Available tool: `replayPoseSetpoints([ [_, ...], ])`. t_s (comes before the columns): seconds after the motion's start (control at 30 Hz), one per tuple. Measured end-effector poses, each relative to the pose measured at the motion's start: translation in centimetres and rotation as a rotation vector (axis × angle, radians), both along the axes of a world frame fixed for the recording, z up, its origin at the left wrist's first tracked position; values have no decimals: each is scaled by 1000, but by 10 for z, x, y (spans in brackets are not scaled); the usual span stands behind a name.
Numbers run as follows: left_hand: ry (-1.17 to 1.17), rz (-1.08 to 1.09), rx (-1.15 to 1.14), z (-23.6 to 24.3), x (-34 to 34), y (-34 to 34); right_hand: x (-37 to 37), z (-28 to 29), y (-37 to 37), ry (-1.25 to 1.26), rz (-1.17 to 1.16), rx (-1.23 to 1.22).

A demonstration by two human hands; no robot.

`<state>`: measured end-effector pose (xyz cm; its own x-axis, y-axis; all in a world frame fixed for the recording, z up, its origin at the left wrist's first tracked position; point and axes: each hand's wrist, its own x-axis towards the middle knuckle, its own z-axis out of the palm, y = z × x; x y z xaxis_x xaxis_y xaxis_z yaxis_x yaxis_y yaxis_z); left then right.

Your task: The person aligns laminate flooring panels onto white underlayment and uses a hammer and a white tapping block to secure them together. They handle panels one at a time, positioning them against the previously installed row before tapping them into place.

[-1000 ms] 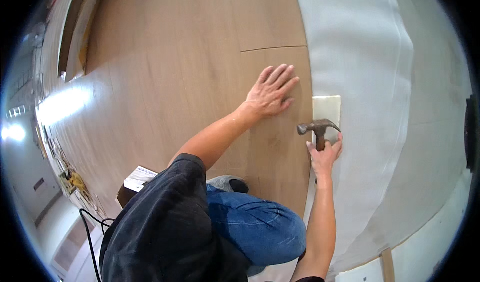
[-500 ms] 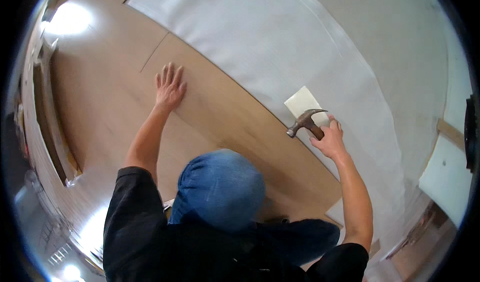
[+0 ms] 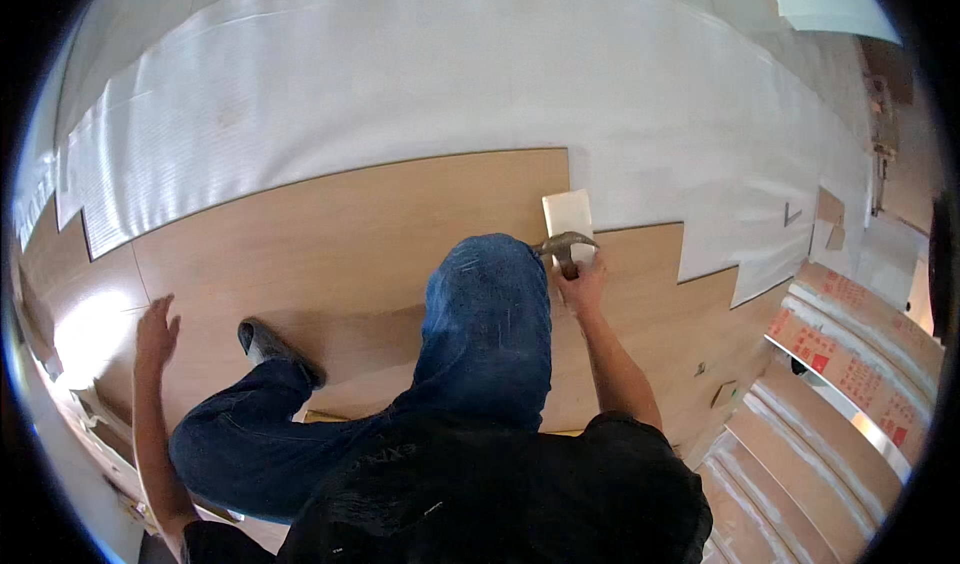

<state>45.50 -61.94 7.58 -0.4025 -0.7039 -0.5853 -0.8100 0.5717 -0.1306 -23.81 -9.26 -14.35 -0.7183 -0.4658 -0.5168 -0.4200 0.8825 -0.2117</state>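
My right hand (image 3: 585, 288) is closed round the handle of a claw hammer (image 3: 567, 243), just right of my knee. Against the hammer lies a pale, flat rectangular block (image 3: 568, 210), partly hidden by the hammer; whether my fingers grip it as well I cannot tell. The block overlaps the short end of a wood-look floor plank (image 3: 400, 201). Off to the left, my left hand (image 3: 157, 334) is open and holds nothing, its fingers slightly apart near a seam between planks. Contact with the floor there is unclear.
White underlay sheet (image 3: 420, 84) spreads beyond the stepped plank edge. Lower right, stacks of boxed or wrapped planks (image 3: 820, 444) stand close to my right arm. A small dark angled piece (image 3: 792, 213) lies on the underlay. My shoe (image 3: 265, 344) rests on the planks.
My view has turned, bringing the plank's short end and the stacks into sight. The hammer and block are now by that end. My left hand is farther out to the left.
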Motion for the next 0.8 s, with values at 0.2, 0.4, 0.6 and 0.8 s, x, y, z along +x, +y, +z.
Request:
replayPoseSetpoints([
  [0.2, 129, -354, 57, -45, -249, -72, -2, -40, -103, 177, -135, -132],
  [0.4, 368, -416, 408, -210, -417, 19, 6, -117, -221, 195, -131, -255],
  [0.6, 246, -612, 477, -291, -481, 103, 20, -140, -230, 179, -135, -215],
  [0.8, 320, -692, 377, -323, -500, 139, 10, -145, -227, 173, -125, -236],
])
